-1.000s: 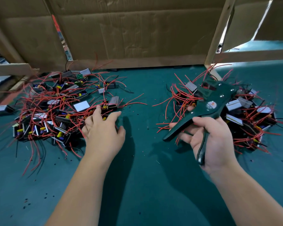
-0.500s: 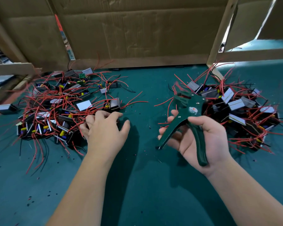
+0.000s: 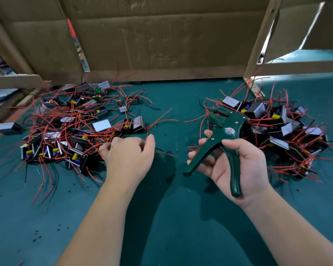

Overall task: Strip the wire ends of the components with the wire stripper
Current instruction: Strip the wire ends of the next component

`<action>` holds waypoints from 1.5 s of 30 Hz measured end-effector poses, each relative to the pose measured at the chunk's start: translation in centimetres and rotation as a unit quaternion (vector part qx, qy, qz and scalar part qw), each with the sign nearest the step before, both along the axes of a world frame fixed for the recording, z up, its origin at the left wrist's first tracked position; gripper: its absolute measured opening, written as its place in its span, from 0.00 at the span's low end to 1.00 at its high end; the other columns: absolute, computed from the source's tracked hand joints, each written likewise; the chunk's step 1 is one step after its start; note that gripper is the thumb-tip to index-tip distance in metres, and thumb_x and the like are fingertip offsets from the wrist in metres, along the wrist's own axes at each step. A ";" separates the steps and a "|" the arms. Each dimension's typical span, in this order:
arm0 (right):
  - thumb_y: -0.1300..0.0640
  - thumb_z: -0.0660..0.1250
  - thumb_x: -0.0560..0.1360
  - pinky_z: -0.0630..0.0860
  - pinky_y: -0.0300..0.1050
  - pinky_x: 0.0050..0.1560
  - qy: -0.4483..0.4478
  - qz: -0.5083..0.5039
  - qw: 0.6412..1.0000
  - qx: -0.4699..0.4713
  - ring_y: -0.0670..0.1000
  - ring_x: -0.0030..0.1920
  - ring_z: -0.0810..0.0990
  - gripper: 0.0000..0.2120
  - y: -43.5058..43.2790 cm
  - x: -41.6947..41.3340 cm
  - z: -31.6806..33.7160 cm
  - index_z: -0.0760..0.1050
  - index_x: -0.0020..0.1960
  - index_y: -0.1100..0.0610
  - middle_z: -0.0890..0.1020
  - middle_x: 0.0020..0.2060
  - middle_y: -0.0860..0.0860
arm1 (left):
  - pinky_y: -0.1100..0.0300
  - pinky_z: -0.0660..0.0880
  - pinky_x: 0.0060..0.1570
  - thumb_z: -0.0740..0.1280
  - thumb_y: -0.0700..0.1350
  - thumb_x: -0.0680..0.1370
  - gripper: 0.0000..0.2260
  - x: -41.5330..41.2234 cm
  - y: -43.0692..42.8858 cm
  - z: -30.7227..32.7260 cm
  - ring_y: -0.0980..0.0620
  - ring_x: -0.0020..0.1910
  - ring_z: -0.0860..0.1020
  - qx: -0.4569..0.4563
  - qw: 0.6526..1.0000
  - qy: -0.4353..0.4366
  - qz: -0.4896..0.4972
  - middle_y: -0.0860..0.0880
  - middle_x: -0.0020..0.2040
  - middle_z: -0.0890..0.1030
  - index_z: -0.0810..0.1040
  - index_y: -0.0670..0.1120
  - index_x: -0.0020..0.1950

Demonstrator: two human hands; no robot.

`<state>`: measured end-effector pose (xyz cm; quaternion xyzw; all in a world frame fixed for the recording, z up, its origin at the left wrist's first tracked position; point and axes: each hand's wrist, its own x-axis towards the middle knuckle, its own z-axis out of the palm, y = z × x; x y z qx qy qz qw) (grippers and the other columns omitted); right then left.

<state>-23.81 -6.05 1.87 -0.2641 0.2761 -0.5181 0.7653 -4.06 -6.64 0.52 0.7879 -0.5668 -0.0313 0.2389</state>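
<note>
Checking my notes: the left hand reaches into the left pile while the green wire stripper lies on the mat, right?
Not quite: in the head view the right hand grips the green wire stripper. The left hand does reach into the left pile.

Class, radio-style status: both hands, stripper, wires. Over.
Right hand grips wire stripper, handles spread. Left hand at left component pile, grasp unclear. Red wires tangled throughout.

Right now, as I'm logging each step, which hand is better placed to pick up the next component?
Left. The left hand sits at the edge of the left pile, reaching among its red wires; the right hand is occupied, gripping the wire stripper.
</note>
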 end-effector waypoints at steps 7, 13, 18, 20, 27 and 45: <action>0.57 0.59 0.65 0.82 0.58 0.40 -0.008 0.024 1.000 0.006 0.65 0.37 0.82 0.25 0.1 0.1 0.0 0.71 0.61 0.63 0.79 0.40 0.59 | 0.64 0.71 0.58 0.57 0.35 0.68 0.23 -0.6 0.4 0.5 0.56 0.54 0.79 -0.220 0.891 0.356 -0.176 0.58 0.58 0.75 0.77 0.55 0.57; 0.57 0.58 0.66 0.81 0.57 0.40 -0.015 0.032 0.999 -0.003 0.64 0.38 0.82 0.23 0.3 0.1 0.0 0.73 0.60 0.62 0.81 0.41 0.59 | 0.67 0.73 0.54 0.64 0.35 0.74 0.18 -0.8 0.3 0.3 0.61 0.46 0.79 -0.291 0.895 0.285 -0.183 0.57 0.59 0.73 0.75 0.50 0.62; 0.56 0.59 0.66 0.81 0.58 0.42 -0.008 0.051 0.999 0.000 0.65 0.39 0.82 0.25 0.3 0.0 0.0 0.72 0.61 0.62 0.81 0.48 0.63 | 0.65 0.75 0.52 0.66 0.36 0.74 0.20 -0.8 0.4 0.5 0.58 0.49 0.80 -0.305 0.877 0.321 -0.185 0.59 0.59 0.72 0.74 0.57 0.60; 0.55 0.59 0.65 0.81 0.58 0.41 -0.003 0.067 0.998 0.004 0.65 0.38 0.82 0.26 0.4 0.2 0.1 0.72 0.61 0.62 0.81 0.54 0.64 | 0.66 0.75 0.52 0.66 0.36 0.73 0.21 -0.9 0.4 0.5 0.58 0.50 0.79 -0.307 0.877 0.318 -0.190 0.58 0.60 0.71 0.73 0.57 0.61; 0.56 0.61 0.62 0.81 0.58 0.37 0.017 0.089 0.996 0.012 0.65 0.35 0.82 0.27 0.9 0.9 0.3 0.76 0.59 0.63 0.77 0.55 0.60 | 0.66 0.76 0.50 0.65 0.34 0.74 0.22 -1.6 0.6 0.3 0.56 0.49 0.80 -0.303 0.866 0.344 -0.199 0.58 0.59 0.71 0.73 0.57 0.60; 0.56 0.75 0.60 0.78 0.60 0.41 0.051 0.140 0.985 -0.089 0.63 0.40 0.82 0.28 0.9 0.4 -0.4 0.78 0.59 0.63 0.81 0.55 0.63 | 0.48 0.67 0.65 0.58 0.33 0.64 0.41 -3.1 1.4 -0.4 0.59 0.61 0.73 -0.132 0.926 0.195 -0.296 0.56 0.64 0.74 0.53 0.53 0.75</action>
